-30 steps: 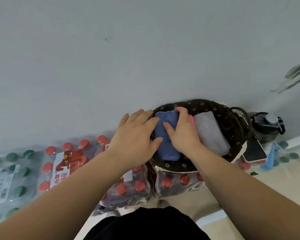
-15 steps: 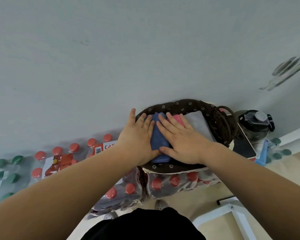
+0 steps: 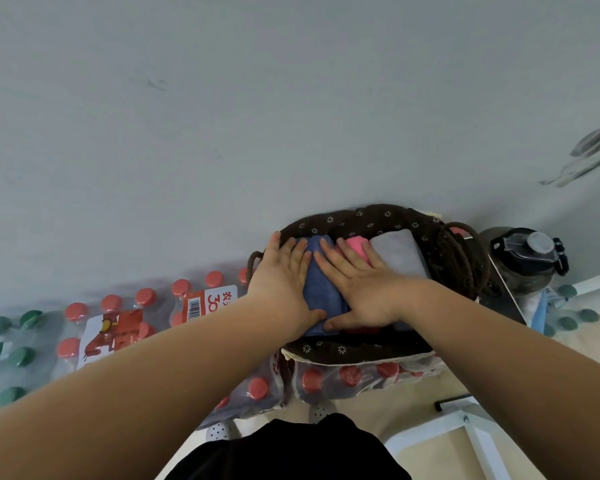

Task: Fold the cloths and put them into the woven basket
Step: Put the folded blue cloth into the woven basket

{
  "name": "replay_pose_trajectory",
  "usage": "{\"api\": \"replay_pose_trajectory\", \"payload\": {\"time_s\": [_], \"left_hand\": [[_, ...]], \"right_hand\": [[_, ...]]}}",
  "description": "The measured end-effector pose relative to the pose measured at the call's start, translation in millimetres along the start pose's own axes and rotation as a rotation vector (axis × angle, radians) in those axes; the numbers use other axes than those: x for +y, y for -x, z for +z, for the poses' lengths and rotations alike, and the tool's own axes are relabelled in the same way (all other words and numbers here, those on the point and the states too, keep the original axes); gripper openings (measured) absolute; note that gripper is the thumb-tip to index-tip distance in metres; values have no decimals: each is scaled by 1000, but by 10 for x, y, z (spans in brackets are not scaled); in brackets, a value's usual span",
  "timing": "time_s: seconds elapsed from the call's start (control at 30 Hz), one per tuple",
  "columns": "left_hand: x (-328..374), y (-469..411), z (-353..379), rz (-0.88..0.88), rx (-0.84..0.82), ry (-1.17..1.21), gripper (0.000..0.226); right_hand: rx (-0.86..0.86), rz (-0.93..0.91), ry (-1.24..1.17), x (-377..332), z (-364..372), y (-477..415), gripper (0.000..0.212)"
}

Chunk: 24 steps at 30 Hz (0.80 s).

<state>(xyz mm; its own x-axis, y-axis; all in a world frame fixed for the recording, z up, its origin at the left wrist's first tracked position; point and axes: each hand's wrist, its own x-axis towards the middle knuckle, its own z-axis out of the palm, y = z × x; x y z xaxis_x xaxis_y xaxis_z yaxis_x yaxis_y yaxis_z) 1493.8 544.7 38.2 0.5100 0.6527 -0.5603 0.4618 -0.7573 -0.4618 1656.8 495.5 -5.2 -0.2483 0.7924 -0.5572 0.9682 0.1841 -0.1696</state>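
The woven basket (image 3: 361, 220), lined with dark brown flowered fabric, stands against the grey wall on a pack of bottles. Inside it lie three folded cloths side by side: a blue cloth (image 3: 321, 289) at the left, a pink cloth (image 3: 355, 245) in the middle and a grey cloth (image 3: 400, 251) at the right. My left hand (image 3: 281, 278) lies flat with straight fingers on the left side of the blue cloth, by the basket's left rim. My right hand (image 3: 355, 289) presses flat across the blue and pink cloths, covering most of the pink one.
Shrink-wrapped packs of red-capped bottles (image 3: 118, 327) and green-capped bottles (image 3: 11, 355) lie along the wall at the left. A dark water jug (image 3: 523, 258) and a black phone (image 3: 503, 303) are right of the basket. A white metal frame (image 3: 465, 424) stands at lower right.
Both hands went from gripping the blue cloth's sides to lying flat on top of the cloths, pushing them down into the basket. The view shifted slightly.
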Motion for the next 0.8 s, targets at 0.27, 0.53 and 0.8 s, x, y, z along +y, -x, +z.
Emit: {"api": "replay_pose_trajectory", "payload": {"time_s": [0.27, 0.53, 0.8], "left_hand": [[8, -25, -18, -10, -38, -4, 101], [-91, 168, -234, 20, 98, 24, 103], [-465, 469, 113, 27, 441, 248, 87]], "right_hand": [[-38, 20, -2, -15, -30, -28, 114], [149, 17, -106, -36, -155, 173, 125], [376, 279, -357, -369, -269, 589, 105]]}}
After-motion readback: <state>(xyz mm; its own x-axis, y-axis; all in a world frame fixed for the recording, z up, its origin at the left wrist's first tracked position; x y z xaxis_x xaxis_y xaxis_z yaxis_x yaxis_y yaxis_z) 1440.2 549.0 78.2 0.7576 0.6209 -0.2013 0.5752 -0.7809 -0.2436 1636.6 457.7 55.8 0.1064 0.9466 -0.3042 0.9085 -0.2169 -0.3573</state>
